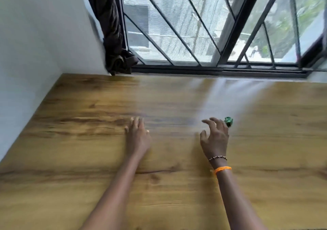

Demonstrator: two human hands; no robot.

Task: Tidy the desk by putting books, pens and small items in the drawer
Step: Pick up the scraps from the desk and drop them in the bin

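Both hands reach out over the wooden desk (70, 141), near the middle of its surface. The left hand (137, 137) lies palm down with its fingers straight and close together, flat on or just above the wood; the blur hides whether it touches. It holds nothing.

The right hand (215, 137) is spread wide, fingers apart and slightly bent, thumb out to the side, palm down over the desk. Just beyond its outer fingers, toward the far edge and a little to the right, sits a small green item (228, 121) on the desk. The fingertips are right beside it, and whether they touch it cannot be told. The hand does not grip it.

On the right wrist sit a beaded bracelet (218, 158) and an orange thread band (223, 169).

Behind the far edge runs a barred window (194, 26), with a dark curtain (109, 26) bunched at the far left corner beside a white wall (35, 35).

No writing or label can be read anywhere.
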